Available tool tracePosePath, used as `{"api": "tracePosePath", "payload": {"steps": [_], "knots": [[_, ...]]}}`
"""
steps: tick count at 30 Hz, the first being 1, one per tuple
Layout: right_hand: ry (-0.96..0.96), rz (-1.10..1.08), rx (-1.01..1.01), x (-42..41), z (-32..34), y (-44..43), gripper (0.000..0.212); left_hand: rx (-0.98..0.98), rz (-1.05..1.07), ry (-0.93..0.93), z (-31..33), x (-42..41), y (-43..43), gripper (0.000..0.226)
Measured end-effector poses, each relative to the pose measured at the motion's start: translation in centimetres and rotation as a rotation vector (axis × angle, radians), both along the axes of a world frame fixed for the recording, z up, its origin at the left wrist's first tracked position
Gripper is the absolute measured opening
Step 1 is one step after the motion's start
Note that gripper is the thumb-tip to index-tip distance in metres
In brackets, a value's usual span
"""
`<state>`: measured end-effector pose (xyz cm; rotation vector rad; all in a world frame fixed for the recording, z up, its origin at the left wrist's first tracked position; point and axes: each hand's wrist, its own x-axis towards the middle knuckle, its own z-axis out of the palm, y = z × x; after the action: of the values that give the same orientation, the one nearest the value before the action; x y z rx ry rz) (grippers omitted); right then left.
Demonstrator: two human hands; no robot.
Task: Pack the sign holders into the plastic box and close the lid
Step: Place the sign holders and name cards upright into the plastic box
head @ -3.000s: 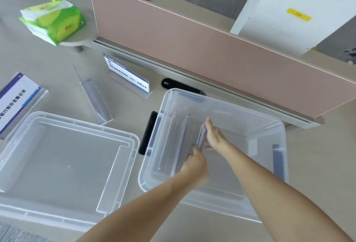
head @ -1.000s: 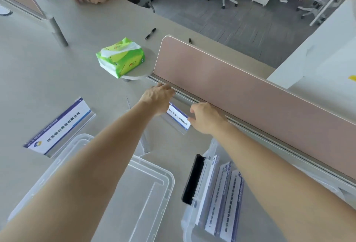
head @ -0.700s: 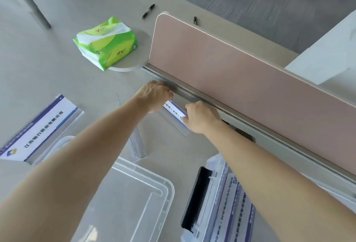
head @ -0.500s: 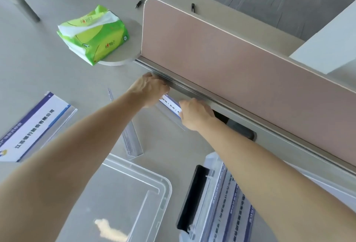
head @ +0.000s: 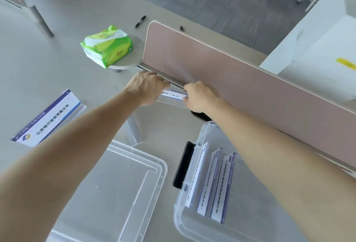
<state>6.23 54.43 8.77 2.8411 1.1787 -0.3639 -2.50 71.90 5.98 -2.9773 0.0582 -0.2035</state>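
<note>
Clear acrylic is slippery stuff. Both the left hand [head: 146, 87] and right hand [head: 198, 97] have fingers pinched on the ends of a sign holder [head: 173, 95] right at the foot of the pink divider [head: 240, 80], well away from the plastic box [head: 192, 228]. If either grip slips, it'll probably clatter down or snag the divider's rail.

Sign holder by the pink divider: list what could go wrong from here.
Both hands, left and right, pinch the sign holder right against the divider, so it could snag on the rail. The plastic box already holds three holders upright; a fourth may knock them over. The empty holder lies under the left forearm and could be swept.
</note>
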Motion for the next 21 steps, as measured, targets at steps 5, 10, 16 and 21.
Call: {"api": "tracePosePath", "payload": {"steps": [5,10,16,21], "knots": [[0.078,-0.012,0.064,-2.8,5.4,-3.2,0.027,-0.038,-0.114,-0.190,5.3,-3.5,-3.5,0.013],[0.051,0.044,0.032,-6.0,9.8,-7.5,0.020,0.033,-0.196,-0.259,9.8,-6.4,-7.5,0.017],[0.043,-0.030,0.165,-9.9,12.5,-13.9,0.022,-0.031,-0.203,-0.491,13.2,-7.9,-12.9,0.030],[0.139,-0.292,0.453,-11.6,12.8,-20.1,0.024,-0.431,0.155,-0.274,15.4,-9.6,-18.7,0.098]]}}
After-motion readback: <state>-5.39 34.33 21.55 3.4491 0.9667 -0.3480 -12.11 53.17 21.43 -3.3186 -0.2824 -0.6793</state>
